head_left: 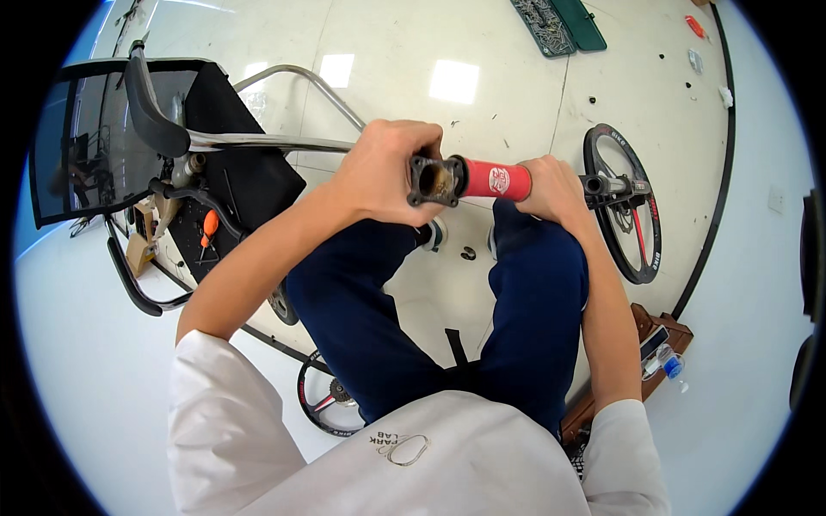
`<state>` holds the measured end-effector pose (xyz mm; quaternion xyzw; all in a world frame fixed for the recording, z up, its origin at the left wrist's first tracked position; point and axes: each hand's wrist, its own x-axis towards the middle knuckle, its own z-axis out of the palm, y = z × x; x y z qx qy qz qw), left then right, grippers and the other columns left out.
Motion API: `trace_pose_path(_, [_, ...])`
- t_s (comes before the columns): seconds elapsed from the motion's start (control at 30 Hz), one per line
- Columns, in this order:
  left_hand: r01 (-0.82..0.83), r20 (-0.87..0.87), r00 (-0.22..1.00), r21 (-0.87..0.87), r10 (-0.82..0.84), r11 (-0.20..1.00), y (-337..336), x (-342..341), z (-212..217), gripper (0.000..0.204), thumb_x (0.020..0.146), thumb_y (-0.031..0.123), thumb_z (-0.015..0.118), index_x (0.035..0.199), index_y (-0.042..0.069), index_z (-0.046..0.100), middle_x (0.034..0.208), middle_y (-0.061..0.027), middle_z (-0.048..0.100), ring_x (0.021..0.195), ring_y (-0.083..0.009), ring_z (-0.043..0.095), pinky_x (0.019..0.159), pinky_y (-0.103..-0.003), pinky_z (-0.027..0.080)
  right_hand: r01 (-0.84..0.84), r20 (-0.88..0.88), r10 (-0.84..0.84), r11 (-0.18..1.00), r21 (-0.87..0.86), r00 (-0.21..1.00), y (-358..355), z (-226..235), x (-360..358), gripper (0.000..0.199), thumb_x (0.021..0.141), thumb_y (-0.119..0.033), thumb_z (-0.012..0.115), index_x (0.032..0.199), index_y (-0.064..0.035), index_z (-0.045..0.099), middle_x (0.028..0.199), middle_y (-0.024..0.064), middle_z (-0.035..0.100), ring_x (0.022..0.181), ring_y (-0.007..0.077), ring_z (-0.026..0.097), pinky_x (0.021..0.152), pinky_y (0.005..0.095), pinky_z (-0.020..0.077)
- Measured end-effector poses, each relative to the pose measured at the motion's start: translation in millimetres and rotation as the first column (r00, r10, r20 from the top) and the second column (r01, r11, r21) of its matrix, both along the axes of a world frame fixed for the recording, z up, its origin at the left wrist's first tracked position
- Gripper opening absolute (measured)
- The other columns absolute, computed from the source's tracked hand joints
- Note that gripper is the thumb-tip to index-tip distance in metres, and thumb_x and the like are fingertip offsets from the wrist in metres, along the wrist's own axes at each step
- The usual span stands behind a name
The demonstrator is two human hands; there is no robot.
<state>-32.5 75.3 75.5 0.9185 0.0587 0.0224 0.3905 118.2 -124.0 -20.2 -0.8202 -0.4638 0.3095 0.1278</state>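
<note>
My left hand (387, 168) grips the near end of a bicycle fork or stem part, by its black square clamp head (434, 181). A red tube (497, 181) runs from that head to the right. My right hand (553, 189) is closed around the tube's far part, from which a dark metal end (607, 185) sticks out. I hold the piece level above my knees in dark blue trousers.
A black bicycle wheel (632, 206) with red and white trim lies on the floor to the right. A bike frame with saddle (155, 112) and silver tubes stands left, over a black mat (241, 172) with tools. A second wheel (331, 400) lies behind me. A green parts tray (559, 24) sits far off.
</note>
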Motion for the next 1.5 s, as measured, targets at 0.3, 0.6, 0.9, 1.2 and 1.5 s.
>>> trace_pose_path(0.3, [-0.61,-0.522,0.712,-0.128,0.47,0.782,-18,19,22,0.03,0.063,0.02,0.073,0.06,-0.003,0.056,0.052,-0.0091,0.055,0.048,-0.0147,0.058,0.044,-0.029,0.044,-0.003,-0.023,0.004,0.998,0.059,1.0,-2,-7,3,0.02,0.067,-0.018,0.071,0.086,-0.0135,0.075,0.078,0.0168,0.069,0.075,0.0377,0.066,0.071,0.0436,0.0548])
trace_pose_path(0.6, [-0.522,-0.666,0.688,-0.176,0.289,0.835,-4,1,26,0.069,0.072,0.049,0.082,0.107,-0.007,0.061,0.087,-0.0161,0.069,0.076,-0.021,0.068,0.068,-0.029,0.055,-0.016,-0.049,0.02,0.996,0.083,0.999,-3,-12,6,0.019,0.065,-0.019,0.072,0.083,-0.0118,0.074,0.077,0.0181,0.068,0.075,0.0378,0.066,0.071,0.0435,0.0545])
trace_pose_path(0.9, [0.463,-0.212,0.711,0.859,-0.67,0.22,-2,0,35,0.036,0.087,0.02,0.064,0.12,0.009,0.062,0.131,-0.0029,0.054,0.129,-0.0202,0.048,0.114,-0.039,0.037,-0.063,-0.073,0.064,0.998,0.017,0.995,-10,-15,7,0.02,0.063,-0.014,0.069,0.082,-0.0084,0.073,0.076,0.0199,0.068,0.075,0.0391,0.065,0.072,0.0451,0.0541])
trace_pose_path(1.2, [0.519,-0.114,0.467,0.839,-0.877,0.167,46,60,2,0.016,0.071,0.013,0.069,0.082,0.003,0.064,0.087,-0.0045,0.051,0.089,-0.0201,0.059,0.066,-0.025,0.054,0.041,-0.106,-0.041,0.999,-0.005,0.994,-1,-1,13,0.02,0.064,-0.014,0.069,0.083,-0.0064,0.073,0.077,0.0203,0.068,0.075,0.0402,0.066,0.071,0.0455,0.0544])
trace_pose_path(1.5, [0.682,-0.205,0.606,0.63,-0.768,0.371,54,50,6,0.035,0.049,0.019,0.069,0.081,0.006,0.063,0.083,-0.0039,0.049,0.084,-0.0228,0.059,0.06,-0.03,0.054,0.016,-0.095,-0.019,1.0,-0.027,0.995,2,7,12,0.018,0.065,-0.016,0.07,0.081,-0.0079,0.073,0.077,0.0194,0.068,0.076,0.0397,0.066,0.07,0.0457,0.0539])
